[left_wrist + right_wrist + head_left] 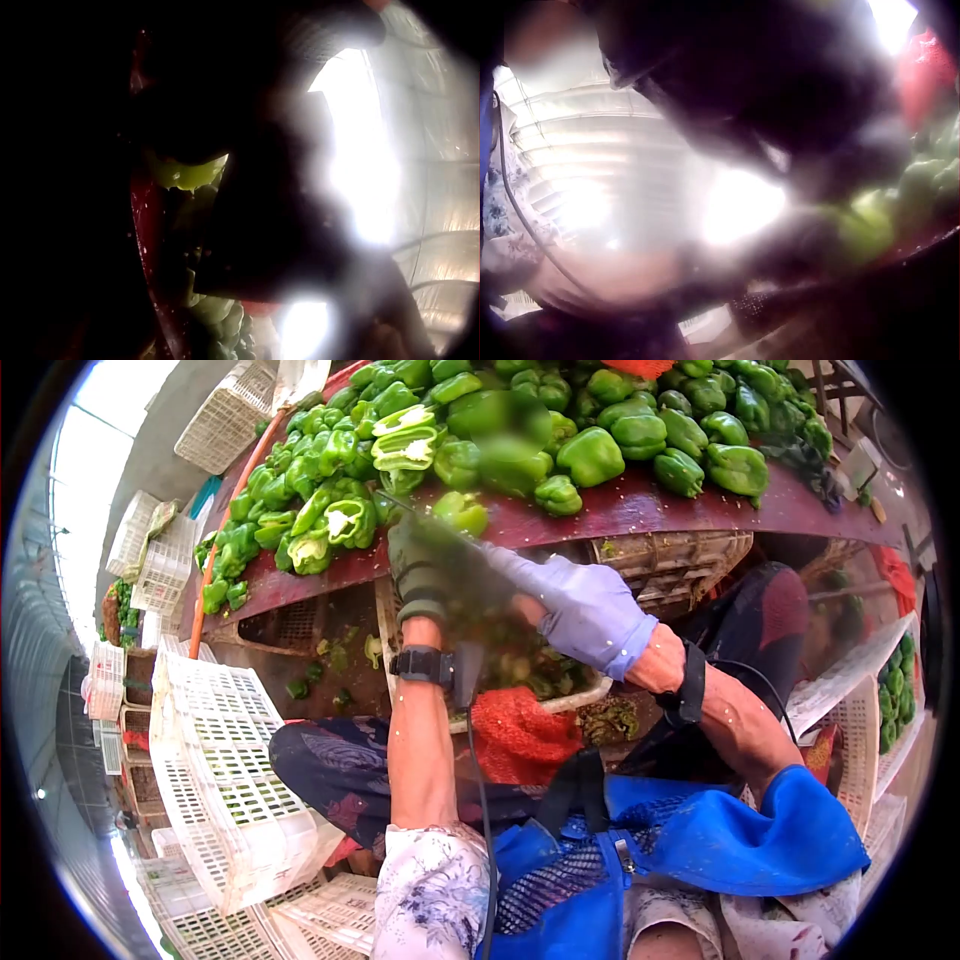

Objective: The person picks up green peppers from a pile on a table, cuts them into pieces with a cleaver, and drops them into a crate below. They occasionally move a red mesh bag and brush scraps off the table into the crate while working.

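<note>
In the head view my left hand [415, 570], in a dark green glove, reaches up at the front edge of the red table. Blur covers its fingers, and I cannot tell what they hold. My right hand [585, 605], in a lavender glove, grips a dark, blurred knife [440, 528] whose long thin shape crosses toward the left hand. A pale green bell pepper [460, 512] lies at the table edge just beyond; it appears as a bright patch [189, 174] in the dark left wrist view. Halved bell peppers [406, 440] rest on the pile nearby.
Green bell peppers [625, 435] are heaped across the red table [600, 512]. Below the hands stands a crate [388, 635] with green scraps, beside a red mesh bag [520, 730]. White plastic crates [225, 760] stack at the left; another crate [670, 565] sits under the table.
</note>
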`<state>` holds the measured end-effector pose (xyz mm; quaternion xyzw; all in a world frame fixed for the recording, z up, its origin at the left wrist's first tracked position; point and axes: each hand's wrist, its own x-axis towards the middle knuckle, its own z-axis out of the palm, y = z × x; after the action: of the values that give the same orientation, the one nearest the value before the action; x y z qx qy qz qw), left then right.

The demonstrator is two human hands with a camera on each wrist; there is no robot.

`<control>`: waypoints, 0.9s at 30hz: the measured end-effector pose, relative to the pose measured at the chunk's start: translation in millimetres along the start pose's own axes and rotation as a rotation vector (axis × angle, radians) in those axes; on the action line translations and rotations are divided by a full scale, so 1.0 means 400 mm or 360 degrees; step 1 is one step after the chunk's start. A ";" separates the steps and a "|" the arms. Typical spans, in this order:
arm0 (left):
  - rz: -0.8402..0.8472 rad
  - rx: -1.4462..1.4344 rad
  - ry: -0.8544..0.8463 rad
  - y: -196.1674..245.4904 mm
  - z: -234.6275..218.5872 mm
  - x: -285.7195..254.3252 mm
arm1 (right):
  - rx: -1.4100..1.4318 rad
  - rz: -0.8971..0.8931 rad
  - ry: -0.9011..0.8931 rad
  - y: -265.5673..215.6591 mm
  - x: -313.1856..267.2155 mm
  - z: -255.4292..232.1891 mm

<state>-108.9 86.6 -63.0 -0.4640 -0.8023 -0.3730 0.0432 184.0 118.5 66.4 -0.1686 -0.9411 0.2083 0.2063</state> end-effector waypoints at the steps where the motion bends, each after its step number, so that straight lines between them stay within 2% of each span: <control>1: -0.0028 -0.0044 0.0015 -0.023 0.019 0.011 | 0.0065 -0.0006 0.0004 0.000 0.002 0.005; 2: -0.0055 -0.0088 0.0032 -0.045 0.037 0.022 | 0.0060 0.0009 -0.0054 0.000 0.015 0.008; 3: -0.0086 0.0120 -0.0058 0.004 0.004 0.018 | 0.0060 0.0024 -0.0114 -0.001 0.032 0.013; 4: -0.0116 0.0331 -0.0147 0.070 -0.045 0.010 | 0.0063 0.0039 -0.0173 0.005 0.047 0.016; 5: -0.0217 0.0254 -0.0095 0.199 -0.112 -0.011 | 0.0176 0.0027 -0.0130 0.022 0.063 0.021; 6: -0.0176 0.0355 0.0074 0.177 -0.094 -0.015 | 0.0292 0.0015 -0.0087 0.040 0.082 0.030; 7: -0.0107 0.0366 0.0110 0.178 -0.096 -0.024 | 0.0289 0.0048 -0.0120 0.063 0.106 0.041; 10: 0.0008 0.0348 0.0287 0.179 -0.093 -0.071 | 0.0480 0.0190 -0.0406 0.115 0.168 0.040; 12: 0.0109 0.0330 0.0441 0.165 -0.088 -0.100 | 0.0573 0.0438 -0.0521 0.104 0.171 -0.002; 13: -0.0072 -0.0335 0.0367 0.162 -0.084 -0.108 | 0.0558 0.0436 -0.0494 0.120 0.167 0.013; 14: -0.0152 -0.0809 0.0347 0.159 -0.083 -0.121 | 0.0601 0.0426 -0.0460 0.127 0.159 0.020; 16: -0.0306 -0.1763 0.0298 0.220 -0.123 -0.167 | 0.0680 0.0396 -0.0396 0.135 0.147 0.021; 18: -0.0248 -0.1935 0.0324 0.198 -0.143 -0.207 | 0.0943 0.0550 -0.0327 0.137 0.133 0.015; 19: -0.0234 -0.2006 0.0372 0.198 -0.149 -0.221 | 0.1172 0.0728 -0.0344 0.131 0.122 0.011; 20: -0.0211 -0.2082 0.0419 0.198 -0.156 -0.228 | 0.1221 0.0728 -0.0355 0.125 0.117 0.000; 22: -0.0139 -0.2083 0.0346 0.171 -0.168 -0.240 | 0.1309 0.0743 -0.0369 0.119 0.109 -0.029; 23: -0.0128 -0.2112 0.0343 0.159 -0.167 -0.245 | 0.1315 0.0620 -0.0273 0.139 0.110 -0.008; 27: -0.0099 -0.2100 0.0308 0.156 -0.169 -0.237 | 0.1095 0.0318 -0.0125 0.106 0.100 -0.054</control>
<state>-25.6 -6.1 -19.0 -0.3342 -0.4115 -0.8267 -0.1888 169.4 178.1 77.5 -0.1725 -0.8020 0.5383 0.1933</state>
